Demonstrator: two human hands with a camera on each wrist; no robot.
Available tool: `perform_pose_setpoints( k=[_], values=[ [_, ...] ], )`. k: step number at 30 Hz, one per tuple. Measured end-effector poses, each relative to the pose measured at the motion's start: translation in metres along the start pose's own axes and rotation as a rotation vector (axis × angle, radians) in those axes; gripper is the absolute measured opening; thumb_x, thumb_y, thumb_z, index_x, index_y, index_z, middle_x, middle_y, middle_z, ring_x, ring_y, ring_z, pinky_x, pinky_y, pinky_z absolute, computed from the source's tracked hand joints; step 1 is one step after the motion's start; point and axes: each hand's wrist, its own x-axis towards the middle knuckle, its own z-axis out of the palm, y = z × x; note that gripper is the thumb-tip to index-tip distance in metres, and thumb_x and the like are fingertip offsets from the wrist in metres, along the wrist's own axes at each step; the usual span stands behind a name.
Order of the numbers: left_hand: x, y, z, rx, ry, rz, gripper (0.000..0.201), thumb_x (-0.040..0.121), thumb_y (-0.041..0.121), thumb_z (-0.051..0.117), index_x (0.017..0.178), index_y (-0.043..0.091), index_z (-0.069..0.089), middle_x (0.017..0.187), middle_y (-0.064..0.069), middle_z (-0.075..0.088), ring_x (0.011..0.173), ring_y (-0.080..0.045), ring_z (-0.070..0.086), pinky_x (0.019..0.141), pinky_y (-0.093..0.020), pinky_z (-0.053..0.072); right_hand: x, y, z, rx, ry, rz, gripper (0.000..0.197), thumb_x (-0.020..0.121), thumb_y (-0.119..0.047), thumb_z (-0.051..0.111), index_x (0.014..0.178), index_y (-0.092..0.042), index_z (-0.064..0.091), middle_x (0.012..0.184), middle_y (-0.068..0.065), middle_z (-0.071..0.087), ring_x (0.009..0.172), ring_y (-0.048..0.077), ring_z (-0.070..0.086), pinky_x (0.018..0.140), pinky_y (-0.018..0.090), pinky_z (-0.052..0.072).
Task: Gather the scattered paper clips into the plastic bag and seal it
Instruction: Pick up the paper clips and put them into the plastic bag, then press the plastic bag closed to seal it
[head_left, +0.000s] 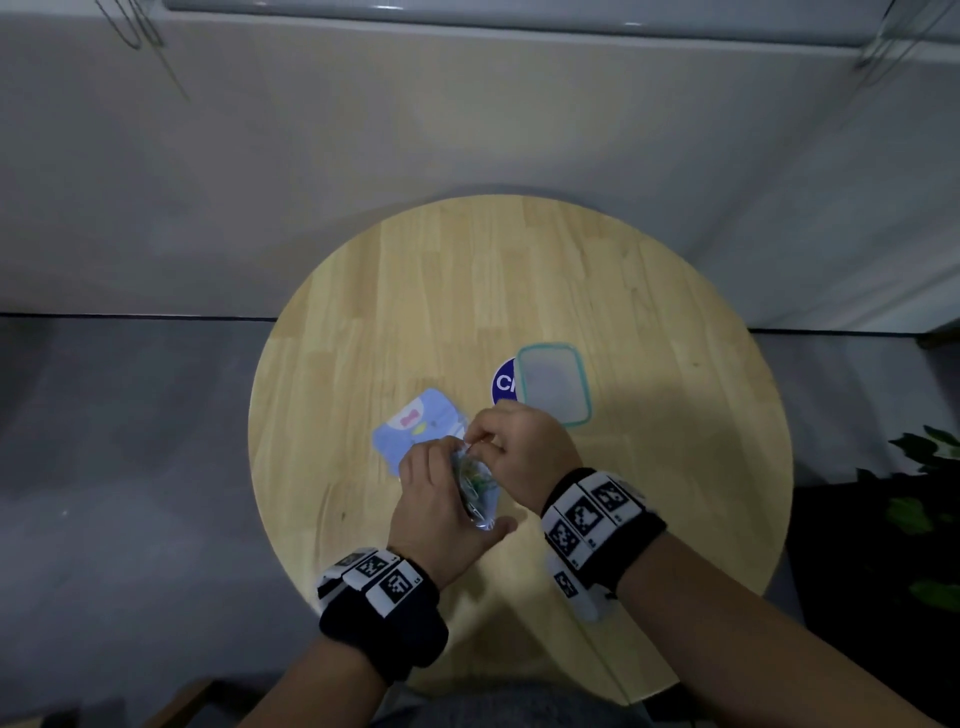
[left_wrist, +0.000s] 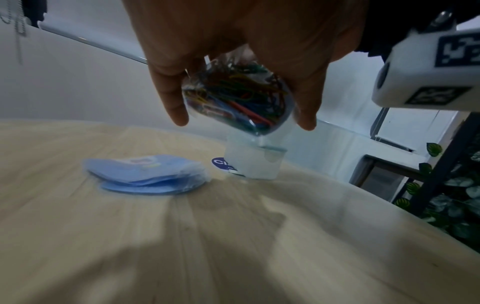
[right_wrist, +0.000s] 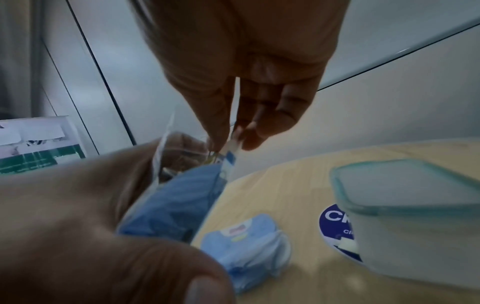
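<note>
A small clear plastic bag (head_left: 475, 486) is held above the round wooden desk (head_left: 649, 291), between the two hands. It is packed with coloured paper clips (left_wrist: 233, 96) in red, blue, green and yellow, too tangled to count. The left hand (head_left: 441, 514) cups the bag's body, its fingers (left_wrist: 172, 96) curled around both sides of it. The right hand (head_left: 524, 447) is at the bag's top edge, where thumb and fingers (right_wrist: 259, 131) pinch the strip at its mouth; whether that strip is pressed fully closed cannot be told.

One rectangular translucent container (head_left: 553, 384) with a teal-rimmed lid stands on the desk beyond the right hand; its inside looks cloudy and any contents cannot be made out. It partly covers one round dark-blue sticker (head_left: 503, 383) with white letters. To the left of the container, just beyond the left hand, lies one small stack of light-blue packets (head_left: 415, 428), printed on top with a pink shape; the wrist views show several layers but not their number. Each wrist carries one black band (head_left: 382, 618) with black-and-white square markers.
</note>
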Motion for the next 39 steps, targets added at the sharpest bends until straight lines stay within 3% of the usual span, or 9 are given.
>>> perform_pose_setpoints(
  k=[6,12,15,19,21,25,30,35,39],
  values=[
    [0.007,0.003,-0.003,-0.049,0.058,-0.067,0.092,0.044,0.051,0.083,0.115,0.010,0.042,0.102,0.006,0.035,0.100,-0.017,0.036,0.085,-0.030,0.039,-0.008,0.009,-0.010,0.121,0.171,0.146,0.003,0.073,-0.012,0.068,0.073,-0.015,0.070,0.079,-0.006,0.058,0.065,0.006,0.051,0.070,0.026,0.047],
    [0.018,0.022,-0.001,-0.101,0.147,-0.098,0.072,0.060,0.050,0.062,0.117,0.012,0.038,0.108,-0.008,0.049,0.105,-0.020,0.038,0.083,-0.029,0.038,-0.024,-0.006,-0.002,0.207,-0.007,0.276,0.038,0.086,-0.038,0.047,0.106,-0.013,0.068,0.127,0.004,0.054,0.118,0.017,0.050,0.102,0.037,0.042],
    [0.020,0.026,-0.002,-0.112,0.135,-0.158,0.075,0.062,0.052,0.053,0.119,0.005,0.043,0.109,-0.010,0.050,0.105,-0.027,0.043,0.082,-0.029,0.036,-0.030,-0.013,-0.008,0.401,-0.052,0.291,0.022,0.087,-0.032,0.053,0.084,-0.017,0.069,0.092,0.000,0.064,0.087,0.013,0.059,0.082,0.032,0.048],
    [0.018,0.030,-0.008,-0.165,0.023,-0.159,0.091,0.050,0.060,0.063,0.124,0.011,0.039,0.112,0.001,0.043,0.109,-0.014,0.034,0.088,-0.020,0.029,-0.031,-0.003,-0.012,0.364,-0.046,0.288,0.020,0.083,-0.010,0.061,0.098,-0.015,0.074,0.098,0.006,0.073,0.090,0.016,0.065,0.086,0.028,0.050],
    [0.021,0.030,-0.020,-0.306,-0.088,-0.184,0.095,0.041,0.057,0.079,0.120,0.022,0.041,0.112,0.008,0.048,0.106,-0.006,0.043,0.085,-0.019,0.039,-0.028,0.007,-0.022,0.370,-0.049,0.247,0.022,0.083,-0.004,0.061,0.100,-0.012,0.073,0.099,0.005,0.073,0.089,0.008,0.064,0.085,0.022,0.049],
    [0.030,0.019,-0.046,-0.475,-0.279,-0.196,0.065,0.050,0.041,0.087,0.107,0.028,0.059,0.095,0.011,0.067,0.082,0.000,0.061,0.071,-0.014,0.046,-0.026,0.026,-0.047,0.351,-0.153,0.103,0.024,0.083,-0.001,0.062,0.096,-0.016,0.075,0.099,0.001,0.074,0.093,0.007,0.066,0.088,0.022,0.051],
    [0.036,0.028,-0.054,-0.855,-0.555,-0.304,0.038,0.076,0.002,0.074,0.112,0.011,0.064,0.094,0.002,0.074,0.084,-0.011,0.067,0.072,-0.020,0.050,-0.025,0.016,-0.054,0.321,-0.131,-0.043,0.024,0.078,-0.017,0.063,0.098,-0.021,0.074,0.095,-0.013,0.060,0.093,0.003,0.059,0.086,0.015,0.045],
    [0.038,0.036,-0.057,-1.004,-0.514,-0.348,0.035,0.078,0.015,0.074,0.109,0.002,0.066,0.104,-0.019,0.071,0.089,-0.024,0.068,0.077,-0.028,0.054,-0.027,0.012,-0.070,0.418,-0.124,-0.031,0.043,0.065,-0.024,0.075,0.104,-0.041,0.066,0.099,0.002,0.061,0.093,0.015,0.063,0.086,0.030,0.052],
    [0.034,0.041,-0.057,-1.106,-0.576,-0.391,0.050,0.071,0.031,0.077,0.115,0.009,0.064,0.113,-0.019,0.068,0.102,-0.032,0.064,0.084,-0.041,0.055,-0.029,0.018,-0.071,0.524,-0.137,0.029,0.040,0.059,-0.014,0.080,0.095,-0.029,0.073,0.085,-0.006,0.065,0.083,0.014,0.065,0.079,0.037,0.054]
  ],
)
